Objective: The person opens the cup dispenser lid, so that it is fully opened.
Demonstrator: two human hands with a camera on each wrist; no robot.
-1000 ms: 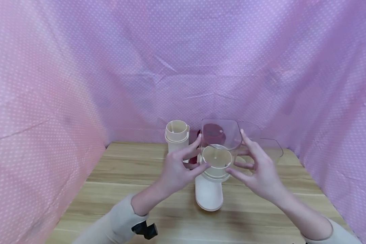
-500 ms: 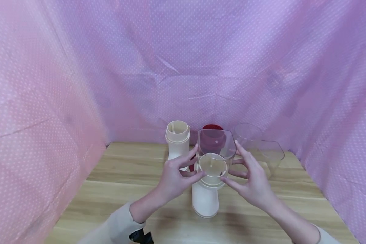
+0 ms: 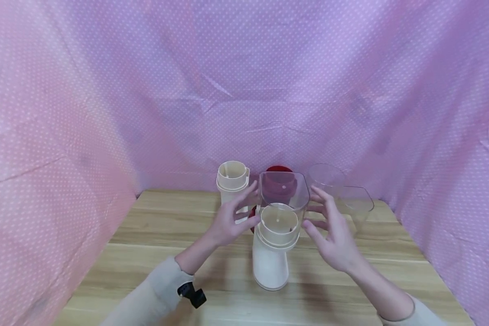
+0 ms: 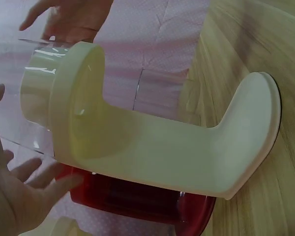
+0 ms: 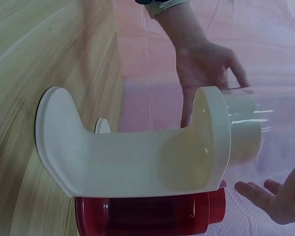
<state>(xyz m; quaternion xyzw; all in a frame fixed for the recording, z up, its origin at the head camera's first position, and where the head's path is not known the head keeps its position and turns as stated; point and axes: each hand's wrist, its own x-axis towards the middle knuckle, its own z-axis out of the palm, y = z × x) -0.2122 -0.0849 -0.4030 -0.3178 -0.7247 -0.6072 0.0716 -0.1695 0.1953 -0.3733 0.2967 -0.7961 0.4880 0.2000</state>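
Observation:
A cream C-shaped stand (image 3: 270,267) stands upright at the middle of the table, its round collar on top. Over that collar sits a clear plastic container (image 3: 285,192), its wall around the ring, as the left wrist view of the stand (image 4: 157,152) also shows. My left hand (image 3: 228,222) is beside the container's left side with fingers spread. To its right hovers my right hand (image 3: 336,237), fingers loosely extended. Neither hand grips it; a fingertip may still touch the wall. The right wrist view shows the stand (image 5: 132,162) side-on, between both hands.
A second cream stand (image 3: 232,181) is at the back left. Behind the middle stand is a red stand (image 3: 279,169), partly covered. Two clear containers, one round (image 3: 326,173) and one squarish (image 3: 360,197), lie back right. Pink dotted cloth (image 3: 244,113) walls the wooden table (image 3: 155,262).
The clear container and stand came down and slightly toward me, and the stand now rests on the table. Both hands have loosened and moved a little apart from the container.

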